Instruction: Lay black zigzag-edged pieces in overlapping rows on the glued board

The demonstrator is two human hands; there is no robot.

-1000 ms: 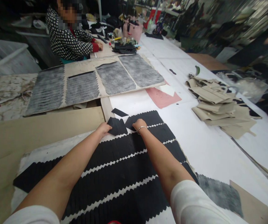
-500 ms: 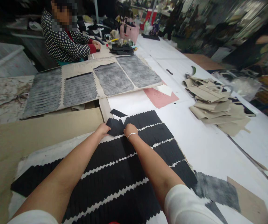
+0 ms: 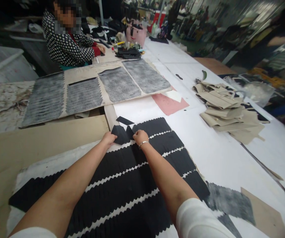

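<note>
My left hand (image 3: pixel 109 138) is closed on the left edge of a small set of black pointed pieces (image 3: pixel 118 134), at the far end of the board. My right hand (image 3: pixel 140 136), with a bracelet at its wrist, pinches a black strip (image 3: pixel 129 132) just right of them. Under my arms lie rows of overlapping black strips (image 3: pixel 122 178) with zigzag ends, pale gaps between the rows. They rest on a whitish sheet (image 3: pixel 55 159). One loose black strip (image 3: pixel 125 120) lies just beyond my hands.
Beyond is a board (image 3: pixel 81 71) with grey-coated panels (image 3: pixel 118 83). A person in a dotted top (image 3: pixel 65 49) sits at the far left. Beige folded pieces (image 3: pixel 224 110) are piled at the right on the white table (image 3: pixel 197 145). A pink sheet (image 3: pixel 169 105) lies mid-table.
My right hand has moved slightly right, away from my left, and a pointed black strip now shows between them. My left hand stays nearly in place. The view has shifted a little.
</note>
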